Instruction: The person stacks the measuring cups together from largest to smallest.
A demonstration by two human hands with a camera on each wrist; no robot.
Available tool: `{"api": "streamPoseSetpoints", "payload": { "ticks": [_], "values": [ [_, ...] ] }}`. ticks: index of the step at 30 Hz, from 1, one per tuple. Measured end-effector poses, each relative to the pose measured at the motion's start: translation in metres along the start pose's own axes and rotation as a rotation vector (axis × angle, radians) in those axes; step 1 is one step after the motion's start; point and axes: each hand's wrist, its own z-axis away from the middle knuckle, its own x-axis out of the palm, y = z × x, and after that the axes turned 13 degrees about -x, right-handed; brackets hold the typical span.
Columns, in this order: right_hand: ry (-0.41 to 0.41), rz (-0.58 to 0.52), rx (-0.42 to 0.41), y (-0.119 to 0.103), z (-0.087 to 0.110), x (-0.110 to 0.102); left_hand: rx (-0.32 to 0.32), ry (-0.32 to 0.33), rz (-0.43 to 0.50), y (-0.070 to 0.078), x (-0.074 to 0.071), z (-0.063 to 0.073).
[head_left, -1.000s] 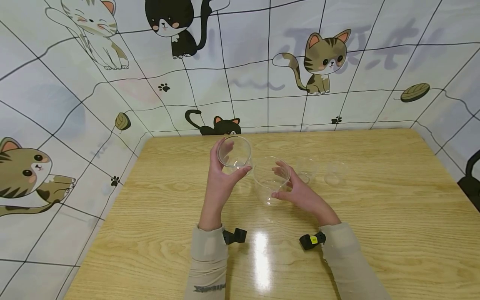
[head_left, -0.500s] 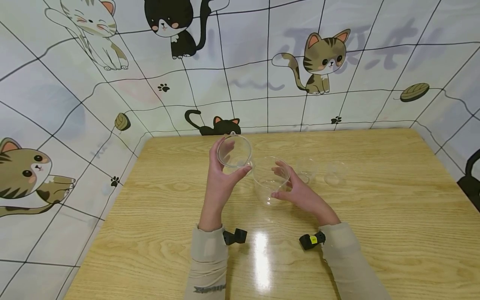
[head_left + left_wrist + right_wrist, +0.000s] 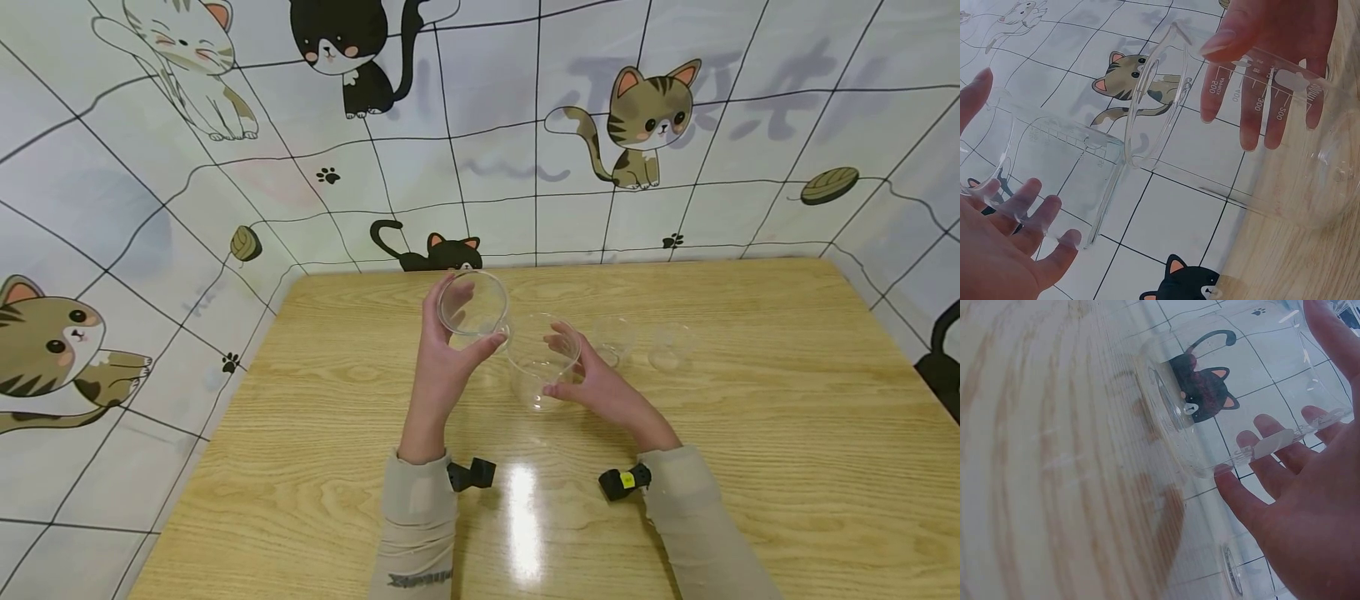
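Note:
My left hand (image 3: 441,358) holds a clear glass beaker (image 3: 474,312) tilted, thumb on one side and fingers on the other. That beaker is close against the rim of a larger glass beaker (image 3: 536,371). My right hand (image 3: 603,383) grips the larger one round its side, upright on or just over the table. Printed volume marks show on the larger beaker (image 3: 1260,119) in the left wrist view, along with a white patch. No liquid can be made out in either beaker. In the right wrist view, my right hand (image 3: 1304,506) has its fingers spread along the glass.
Two small clear glass vessels, one (image 3: 613,343) beside my right hand and another (image 3: 670,354) farther right, stand on the wooden table (image 3: 780,433). A cat-print backdrop (image 3: 495,167) rises behind the table and at both sides.
The left hand and its tilted beaker have shifted very slightly to the right. The right hand and the larger beaker stay in place.

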Motion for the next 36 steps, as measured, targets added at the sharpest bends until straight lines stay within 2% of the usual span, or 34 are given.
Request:
{"api": "streamPoseSetpoints", "payload": {
  "ticks": [36],
  "values": [
    [-0.004,-0.010,-0.006,0.0008,-0.0004,0.0005,0.019,-0.033,0.031,-0.0025,-0.0008,-0.0018]
  ]
}}
